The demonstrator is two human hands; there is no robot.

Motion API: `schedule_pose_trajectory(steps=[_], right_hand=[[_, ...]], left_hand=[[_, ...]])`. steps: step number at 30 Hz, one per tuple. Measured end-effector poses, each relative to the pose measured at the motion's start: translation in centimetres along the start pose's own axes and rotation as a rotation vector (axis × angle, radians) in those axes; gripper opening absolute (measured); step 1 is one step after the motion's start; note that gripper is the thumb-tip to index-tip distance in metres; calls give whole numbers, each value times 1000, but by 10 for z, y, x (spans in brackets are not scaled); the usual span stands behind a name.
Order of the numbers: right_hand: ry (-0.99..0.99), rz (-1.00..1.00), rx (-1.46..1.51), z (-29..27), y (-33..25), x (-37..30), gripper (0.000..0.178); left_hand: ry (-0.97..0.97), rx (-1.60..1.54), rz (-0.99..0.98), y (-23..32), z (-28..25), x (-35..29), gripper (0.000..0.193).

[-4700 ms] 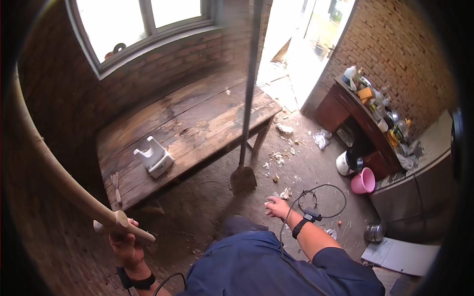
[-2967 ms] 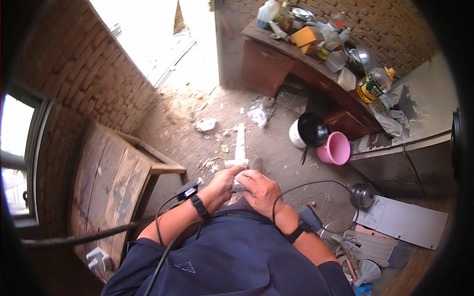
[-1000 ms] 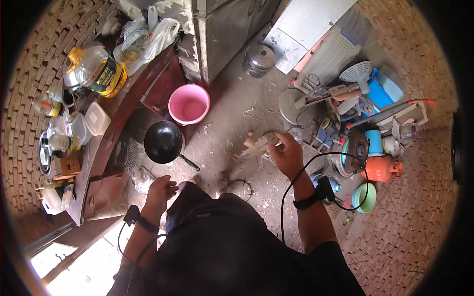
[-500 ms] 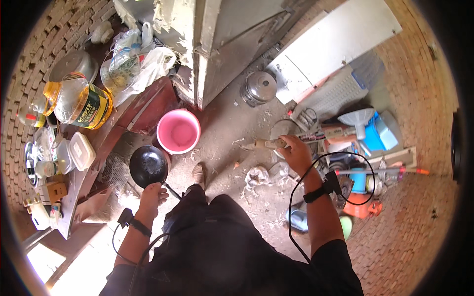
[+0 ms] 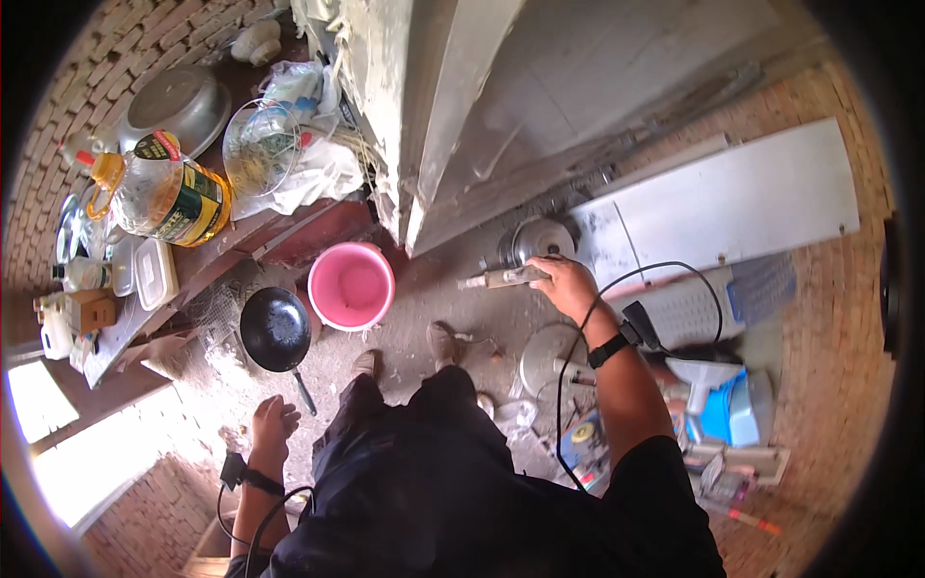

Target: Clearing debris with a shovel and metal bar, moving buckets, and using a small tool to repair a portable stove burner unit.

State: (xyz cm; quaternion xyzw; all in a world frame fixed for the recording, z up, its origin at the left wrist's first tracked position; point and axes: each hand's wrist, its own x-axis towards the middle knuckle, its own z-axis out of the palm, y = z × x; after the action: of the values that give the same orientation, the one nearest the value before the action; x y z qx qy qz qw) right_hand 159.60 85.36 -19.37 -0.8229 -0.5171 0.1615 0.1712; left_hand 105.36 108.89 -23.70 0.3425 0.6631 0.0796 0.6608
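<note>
We saw a pink bucket on the floor, just beside a black wok. On the bench we noticed a clear bottle with a yellow cap (its label was mostly dark green), and near it a metal basin, a white plastic bag, a pale container and a brown box. Across from these we had a lidded silver pot next to a long white board, and farther down, a blue bin.

A dark green and yellow label with pale lettering wraps a clear plastic jug. A smaller red-and-black label marks the jug's upper part.
</note>
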Motion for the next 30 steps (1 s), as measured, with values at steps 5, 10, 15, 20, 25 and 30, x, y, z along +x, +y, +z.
schedule_pose_trajectory(steps=[5, 10, 15, 20, 25, 30], right_hand=[[-97, -74, 180, -4, 25, 91, 37], [-274, 372, 1005, 27, 30, 118, 46], [-355, 307, 1175, 37, 33, 122, 45], [-433, 338, 1117, 30, 32, 135, 42], [-311, 367, 1186, 42, 23, 131, 39], [-225, 482, 1161, 54, 20, 118, 41]], left_hand=[[68, -212, -95, -38, 53, -52, 31], [188, -232, -100, -40, 111, -98, 31], [279, -263, -80, -56, 116, -126, 32], [333, -339, -83, -77, 116, -142, 28], [352, -397, -87, -93, 118, -152, 27], [356, -400, -110, -112, 104, -159, 29]])
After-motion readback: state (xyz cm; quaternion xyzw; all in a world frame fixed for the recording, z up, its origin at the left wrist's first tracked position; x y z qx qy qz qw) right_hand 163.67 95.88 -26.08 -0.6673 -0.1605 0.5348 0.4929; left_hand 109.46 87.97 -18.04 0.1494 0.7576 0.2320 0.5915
